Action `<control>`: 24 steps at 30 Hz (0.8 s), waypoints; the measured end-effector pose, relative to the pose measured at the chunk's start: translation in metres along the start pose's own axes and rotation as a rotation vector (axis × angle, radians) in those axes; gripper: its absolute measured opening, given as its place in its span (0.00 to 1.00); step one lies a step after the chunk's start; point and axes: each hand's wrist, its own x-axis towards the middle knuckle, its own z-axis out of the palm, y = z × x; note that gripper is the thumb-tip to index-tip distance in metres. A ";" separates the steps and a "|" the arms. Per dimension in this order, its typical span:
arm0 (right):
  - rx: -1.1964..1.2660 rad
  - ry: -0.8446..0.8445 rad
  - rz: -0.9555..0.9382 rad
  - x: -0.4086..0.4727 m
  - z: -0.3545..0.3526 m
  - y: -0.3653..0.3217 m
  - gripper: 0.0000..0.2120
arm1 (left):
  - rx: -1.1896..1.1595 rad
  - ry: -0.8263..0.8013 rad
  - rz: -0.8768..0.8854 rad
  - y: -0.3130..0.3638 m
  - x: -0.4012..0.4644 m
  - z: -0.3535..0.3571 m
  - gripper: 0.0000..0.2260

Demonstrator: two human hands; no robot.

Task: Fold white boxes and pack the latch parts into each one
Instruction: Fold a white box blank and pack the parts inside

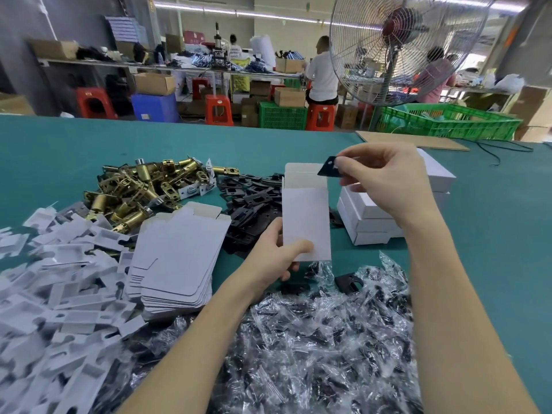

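Above the green table (493, 222) your left hand (279, 255) grips the lower part of the upright white box (304, 216), whose top is open. Just over that opening, your right hand (385, 177) pinches a black plate (328, 168). Brass latches (140, 186), more black plates (251, 201) and flat box blanks (179, 252) lie to the left, closed boxes (370, 216) to the right.

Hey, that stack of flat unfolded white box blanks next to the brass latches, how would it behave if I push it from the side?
The stack of flat box blanks would probably shear rather than slide as one block: its lower sheets are already fanned out. The sheets look thin and light, so single ones likely flex. The smooth white card may slip easily over the teal table cover.
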 end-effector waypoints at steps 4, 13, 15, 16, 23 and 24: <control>-0.112 0.040 -0.072 0.000 -0.001 -0.007 0.02 | 0.021 -0.013 0.006 0.000 0.000 0.000 0.20; -0.290 -0.135 -0.112 -0.004 0.021 -0.010 0.05 | 0.061 -0.054 0.027 -0.001 -0.002 0.001 0.22; -0.330 -0.146 -0.152 -0.004 0.025 -0.011 0.05 | 0.062 -0.052 0.028 -0.001 -0.002 0.001 0.22; -0.344 -0.131 -0.177 -0.004 0.027 -0.012 0.05 | 0.066 -0.052 0.029 -0.001 -0.002 0.001 0.22; -0.437 -0.170 -0.185 -0.004 0.031 -0.009 0.05 | 0.068 -0.057 0.028 0.000 -0.002 0.001 0.22; -0.435 -0.203 -0.163 -0.004 0.032 -0.008 0.05 | 0.066 -0.057 0.028 0.000 -0.003 0.001 0.22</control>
